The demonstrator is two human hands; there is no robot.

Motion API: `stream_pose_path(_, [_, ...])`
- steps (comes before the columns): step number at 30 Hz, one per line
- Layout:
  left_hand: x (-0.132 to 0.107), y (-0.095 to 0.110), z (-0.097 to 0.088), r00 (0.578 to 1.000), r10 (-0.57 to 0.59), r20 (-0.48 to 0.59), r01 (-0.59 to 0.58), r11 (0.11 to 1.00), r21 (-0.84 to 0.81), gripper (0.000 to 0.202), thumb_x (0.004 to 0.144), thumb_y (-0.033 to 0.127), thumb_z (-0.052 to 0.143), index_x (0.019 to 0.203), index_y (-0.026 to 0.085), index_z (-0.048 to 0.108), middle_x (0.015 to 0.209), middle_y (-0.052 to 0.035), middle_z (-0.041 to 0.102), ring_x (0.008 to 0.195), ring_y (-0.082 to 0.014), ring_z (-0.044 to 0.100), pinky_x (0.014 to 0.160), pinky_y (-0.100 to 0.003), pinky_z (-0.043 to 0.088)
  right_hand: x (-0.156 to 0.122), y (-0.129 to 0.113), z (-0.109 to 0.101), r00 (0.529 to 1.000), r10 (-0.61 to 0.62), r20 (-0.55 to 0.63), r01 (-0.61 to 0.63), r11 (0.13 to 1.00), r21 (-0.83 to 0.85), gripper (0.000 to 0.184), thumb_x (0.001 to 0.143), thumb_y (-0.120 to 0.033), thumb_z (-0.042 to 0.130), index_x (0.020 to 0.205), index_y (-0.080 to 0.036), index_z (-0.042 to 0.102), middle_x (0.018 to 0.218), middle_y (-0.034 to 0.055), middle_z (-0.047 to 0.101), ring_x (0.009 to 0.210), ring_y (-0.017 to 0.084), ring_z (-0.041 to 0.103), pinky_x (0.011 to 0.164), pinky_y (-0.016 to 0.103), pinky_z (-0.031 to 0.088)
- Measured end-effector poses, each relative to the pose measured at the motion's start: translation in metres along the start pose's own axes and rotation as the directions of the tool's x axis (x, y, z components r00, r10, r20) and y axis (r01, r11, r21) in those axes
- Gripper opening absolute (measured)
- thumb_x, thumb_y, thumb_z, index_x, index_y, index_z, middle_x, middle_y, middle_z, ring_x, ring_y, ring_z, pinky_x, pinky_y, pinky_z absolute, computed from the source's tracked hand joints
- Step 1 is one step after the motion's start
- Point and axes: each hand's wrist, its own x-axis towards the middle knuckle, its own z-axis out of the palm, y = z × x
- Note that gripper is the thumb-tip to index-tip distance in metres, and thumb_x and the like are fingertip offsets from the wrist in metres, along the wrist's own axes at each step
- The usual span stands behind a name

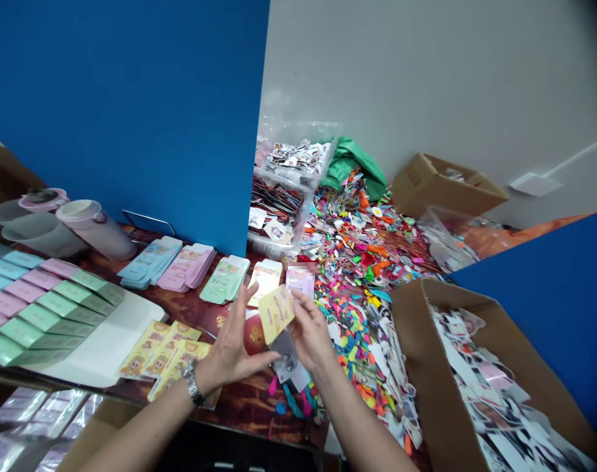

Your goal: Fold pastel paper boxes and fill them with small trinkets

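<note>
**Item 1:** yellow card, printed, in the air over the table, between the 2 hands. It looks light and thin, stiff enough to hold its shape but easily creased; the edges seem the best place to take hold.

**Grip:** right hand closed on the card's right side, fingers and thumb pinching it. Left hand released, fingers spread, just beside the card's left edge; any contact cannot be told.

**Containers:** 2 clear bins stacked at the back: upper bin with printed paper cut-outs, lower bin with dark and white printed pieces. Cardboard box, near right, filled with printed paper pieces.
</note>
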Motion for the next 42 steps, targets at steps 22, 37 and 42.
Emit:
stream_pose_path(22, [-0.014,-0.011,0.001,0.918,-0.347,0.192,0.365,0.929,-0.064,0.086,0.075,0.035,0.072,0.145,0.021,0.025,0.145,-0.0176,0.043,0.131,-0.0339,0.047,0.106,-0.053,0.042,-0.004,0.024,-0.08,0.768,-0.122,0.629,0.64,0.116,-0.759,0.031,0.089,-0.018,0.06,0.12,-0.022,0.065,0.107,0.0095,0.07,0.098,0.027,0.063,0.084,0.042,0.054])
stream_pose_path(37, [-0.026,-0.018,0.027,0.95,-0.278,0.142,0.26,0.956,0.134,0.063,0.08,0.043,0.07,0.132,0.023,0.04,0.121,-0.0111,0.058,0.113,-0.0293,0.057,0.095,-0.045,0.05,-0.028,-0.033,-0.038,0.758,-0.477,0.445,0.639,0.408,-0.652,0.041,0.095,-0.011,0.046,0.128,-0.029,0.061,0.099,0.0066,0.061,0.09,0.018,0.06,0.078,0.031,0.051])
stream_pose_path(42, [-0.032,-0.014,0.038,0.956,-0.241,0.167,0.216,0.964,0.156,0.065,0.081,0.038,0.067,0.136,0.022,0.037,0.129,-0.0129,0.055,0.119,-0.0301,0.055,0.1,-0.046,0.047,-0.034,-0.023,-0.034,0.713,-0.42,0.562,0.698,0.339,-0.631,0.031,0.089,-0.012,0.054,0.112,-0.025,0.069,0.1,0.0074,0.062,0.094,0.021,0.058,0.081,0.035,0.05])
